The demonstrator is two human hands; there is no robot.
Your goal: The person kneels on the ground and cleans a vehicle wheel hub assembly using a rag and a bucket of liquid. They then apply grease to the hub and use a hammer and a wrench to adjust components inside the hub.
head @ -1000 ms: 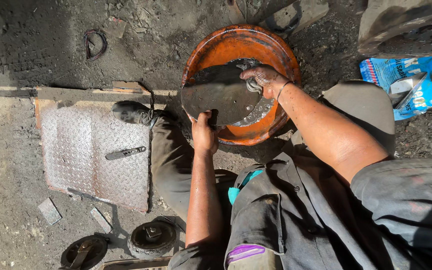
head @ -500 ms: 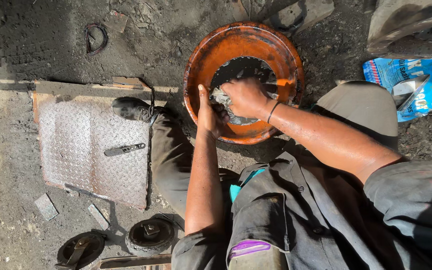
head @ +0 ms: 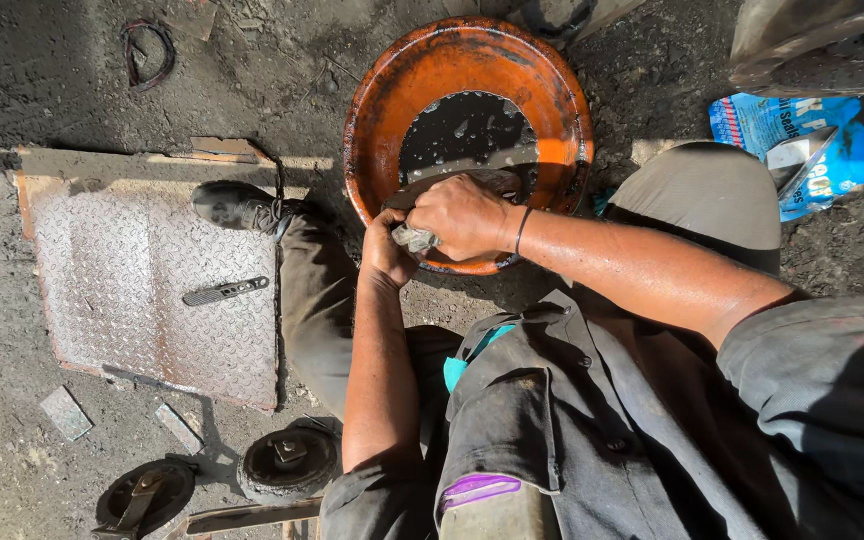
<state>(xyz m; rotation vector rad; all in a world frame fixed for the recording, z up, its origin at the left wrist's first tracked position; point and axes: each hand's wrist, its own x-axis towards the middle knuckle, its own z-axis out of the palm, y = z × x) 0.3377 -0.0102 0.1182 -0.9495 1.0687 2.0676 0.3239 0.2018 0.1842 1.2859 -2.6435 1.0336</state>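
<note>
An orange basin [head: 562,110] holds dark liquid and stands on the dirt ground. At its near rim both my hands close on a flat dark metal plate [head: 497,180], mostly hidden under them. My left hand [head: 384,252] grips the plate's near edge from below. My right hand [head: 464,215] lies over the plate, fingers curled around a wet grey rag [head: 415,238] that shows between the two hands. A thin black band sits on my right wrist.
A rusty checker-plate sheet [head: 122,280] lies to the left with a small dark tool [head: 224,291] on it. My shoe [head: 237,205] rests on its edge. Two round metal parts [head: 287,462] lie near the bottom left. A blue packet [head: 792,140] lies at the right.
The plate was held up over the basin a second ago, then lowered into it. Both hands have drawn back with it to the basin's near rim.
</note>
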